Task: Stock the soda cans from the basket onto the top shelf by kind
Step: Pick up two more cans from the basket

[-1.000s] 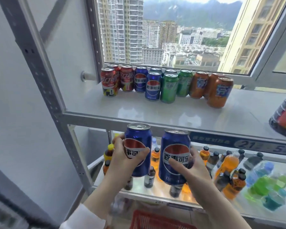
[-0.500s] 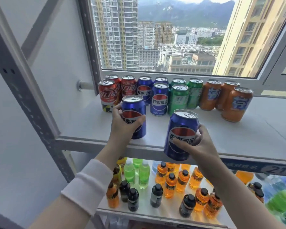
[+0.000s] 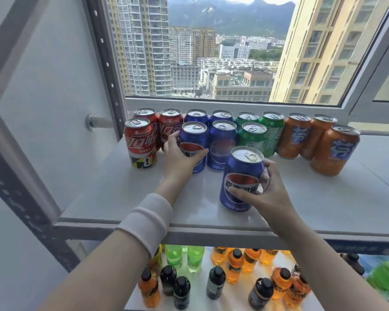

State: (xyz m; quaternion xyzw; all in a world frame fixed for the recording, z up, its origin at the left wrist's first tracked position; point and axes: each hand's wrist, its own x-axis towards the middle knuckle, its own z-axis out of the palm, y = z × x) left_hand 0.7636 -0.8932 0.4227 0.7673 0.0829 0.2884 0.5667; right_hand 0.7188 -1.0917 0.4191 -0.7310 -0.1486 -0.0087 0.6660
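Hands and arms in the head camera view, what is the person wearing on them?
The left hand and right hand are both bare: no gloves, rings or watch show. The left forearm carries a pale, whitish ribbed cuff, either a pushed-up sleeve end or a wristband. The right forearm is uncovered as far as the frame shows.

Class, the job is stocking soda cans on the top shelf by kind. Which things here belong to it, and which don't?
Belong:
- blue metal can in right hand
- blue metal can in left hand
- white top shelf

Don't belong:
- orange plastic bottles below
- green plastic bottles below
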